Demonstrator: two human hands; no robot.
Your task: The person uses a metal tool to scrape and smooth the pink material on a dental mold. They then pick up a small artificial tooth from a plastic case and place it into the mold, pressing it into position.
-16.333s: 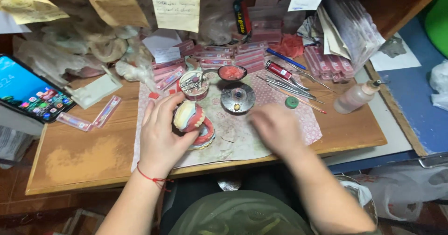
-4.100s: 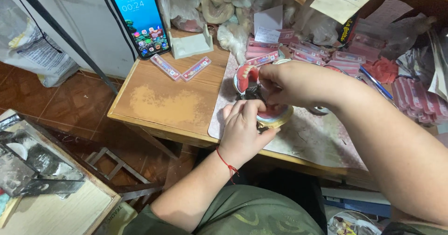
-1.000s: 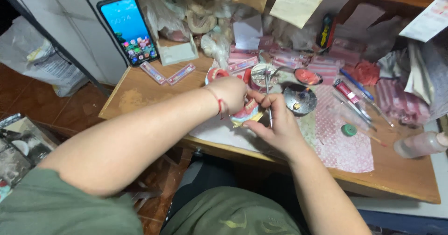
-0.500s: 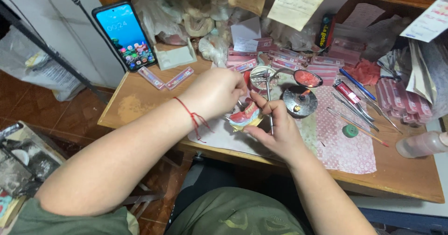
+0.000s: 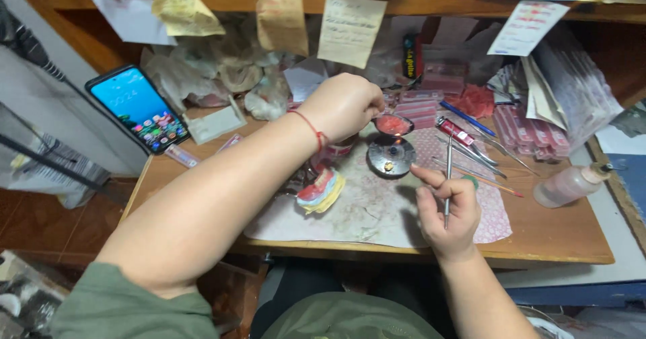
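Pink and yellow, the small denture model [image 5: 321, 190] lies on the desk [image 5: 552, 235], on a stained cloth, partly hidden by the left forearm. Left hand [image 5: 344, 103] reaches far, fingers curled over something I cannot see (grip unclear). Right hand [image 5: 447, 208] pinches a thin metal tool [image 5: 447, 181] upright, near the close edge.

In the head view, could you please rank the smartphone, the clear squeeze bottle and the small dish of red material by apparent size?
1. Smartphone, clearly largest.
2. Clear squeeze bottle, lying on the desk at right.
3. Small dish of red material, beside the left hand.
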